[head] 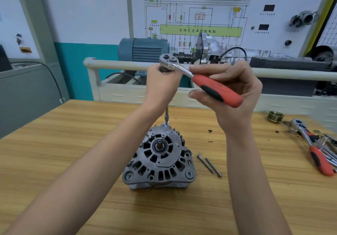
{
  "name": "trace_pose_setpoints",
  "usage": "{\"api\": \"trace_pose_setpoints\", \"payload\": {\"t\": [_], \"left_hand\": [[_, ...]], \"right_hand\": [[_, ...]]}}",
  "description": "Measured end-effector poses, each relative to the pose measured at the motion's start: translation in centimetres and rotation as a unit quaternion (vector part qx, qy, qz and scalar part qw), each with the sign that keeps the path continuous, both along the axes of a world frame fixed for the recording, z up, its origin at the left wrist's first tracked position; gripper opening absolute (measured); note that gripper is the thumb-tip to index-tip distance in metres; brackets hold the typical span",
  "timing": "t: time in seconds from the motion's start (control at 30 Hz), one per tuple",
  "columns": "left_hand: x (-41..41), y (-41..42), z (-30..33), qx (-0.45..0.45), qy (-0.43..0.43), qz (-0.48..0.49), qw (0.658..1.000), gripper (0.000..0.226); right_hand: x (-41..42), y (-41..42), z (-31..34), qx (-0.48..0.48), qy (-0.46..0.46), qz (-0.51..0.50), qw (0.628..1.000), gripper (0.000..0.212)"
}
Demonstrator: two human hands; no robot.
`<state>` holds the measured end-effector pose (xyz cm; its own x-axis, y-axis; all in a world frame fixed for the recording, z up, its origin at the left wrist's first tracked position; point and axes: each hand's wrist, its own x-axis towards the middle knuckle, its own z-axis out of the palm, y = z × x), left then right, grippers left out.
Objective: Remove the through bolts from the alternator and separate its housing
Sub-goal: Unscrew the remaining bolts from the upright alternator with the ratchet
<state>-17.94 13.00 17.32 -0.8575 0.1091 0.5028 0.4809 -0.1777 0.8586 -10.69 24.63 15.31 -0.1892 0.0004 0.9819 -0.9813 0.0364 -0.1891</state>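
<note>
A grey alternator [160,160] stands on the wooden table [73,143], shaft end up. A ratchet [215,86] with a red and black handle is held high above it. Its long extension [166,115] runs straight down to a bolt head at the housing's far edge. My left hand [162,83] grips the top of the extension under the ratchet head. My right hand [231,92] holds the handle between thumb and fingers. Two long through bolts [209,165] lie on the table just right of the alternator.
A brass-coloured pulley [275,117] sits at the table's back right. A second red-handled ratchet [313,149] lies among other tools near the right edge. Behind the table stand a rail, a blue motor [144,50] and a wiring-diagram board.
</note>
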Motion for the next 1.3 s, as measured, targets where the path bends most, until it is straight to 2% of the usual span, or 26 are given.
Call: {"api": "trace_pose_setpoints", "payload": {"t": [0.07,0.13,0.2,0.27,0.33,0.4,0.47,0.57,0.67,0.7,0.73,0.8,0.87,0.93,1.03,1.1,1.17,1.23,1.3], "left_hand": [[-0.1,-0.2,0.0,-0.013,0.001,-0.009,1.000,0.038],[-0.4,-1.0,0.2,-0.042,0.013,-0.072,0.996,0.035],[-1.0,-1.9,0.3,-0.080,0.047,-0.163,0.982,0.034],[-1.2,-2.7,0.5,-0.145,0.082,-0.248,0.954,0.034],[-1.0,-2.7,0.6,-0.216,0.108,-0.294,0.925,0.032],[-0.6,-2.1,0.4,-0.235,0.108,-0.307,0.916,0.033],[-0.4,-1.7,0.2,-0.214,0.093,-0.296,0.926,0.038],[-0.5,-1.2,0.3,-0.127,0.045,-0.205,0.969,0.039],[-0.5,-0.5,0.4,-0.040,-0.006,-0.074,0.996,0.037],[-0.4,-0.1,0.4,-0.021,-0.011,-0.029,0.999,0.042],[-0.2,0.2,0.3,-0.008,-0.011,0.007,1.000,0.046],[0.0,0.4,0.1,0.011,-0.010,0.031,0.999,0.047],[-0.3,0.0,0.1,-0.012,-0.006,0.010,1.000,0.038],[-0.6,-0.9,0.3,-0.055,0.013,-0.063,0.996,0.032],[-1.2,-2.2,0.5,-0.108,0.056,-0.213,0.969,0.030],[-1.0,-2.4,0.5,-0.188,0.081,-0.270,0.941,0.028],[-0.6,-2.0,0.4,-0.237,0.086,-0.280,0.926,0.032],[-0.4,-1.6,0.4,-0.229,0.075,-0.260,0.935,0.037],[-0.4,-1.3,0.4,-0.176,0.041,-0.209,0.961,0.038]], "right_hand": [[0.1,-0.1,0.0,-0.011,-0.011,-0.013,1.000,0.042],[-0.4,-0.1,0.0,-0.086,-0.093,0.049,0.991,0.034],[-1.1,-0.1,-0.1,-0.183,-0.189,0.152,0.953,0.029],[-1.8,0.1,-0.2,-0.249,-0.249,0.244,0.904,0.032],[-2.1,0.5,-0.2,-0.281,-0.266,0.305,0.870,0.031],[-2.1,0.7,-0.1,-0.292,-0.267,0.331,0.857,0.031],[-1.8,0.8,0.0,-0.293,-0.256,0.320,0.864,0.029],[-1.2,0.5,0.0,-0.251,-0.214,0.252,0.910,0.022],[-0.4,-0.4,0.1,-0.105,-0.120,0.109,0.981,0.038],[-0.1,-0.7,0.1,-0.045,-0.077,0.055,0.994,0.046],[0.2,-1.0,0.1,0.003,-0.040,0.009,0.999,0.050],[0.6,-1.3,0.2,0.030,0.001,-0.045,0.999,0.050],[0.5,-1.2,0.2,-0.012,-0.015,-0.028,0.999,0.044],[-0.1,-1.0,0.1,-0.113,-0.089,0.041,0.989,0.030],[-1.3,-0.6,0.0,-0.254,-0.226,0.201,0.919,0.021],[-1.7,0.1,0.0,-0.281,-0.270,0.279,0.877,0.023],[-1.8,0.6,0.1,-0.287,-0.279,0.321,0.858,0.026],[-1.6,0.9,0.1,-0.281,-0.264,0.311,0.869,0.028],[-1.2,0.9,0.1,-0.246,-0.229,0.260,0.905,0.022]]}}
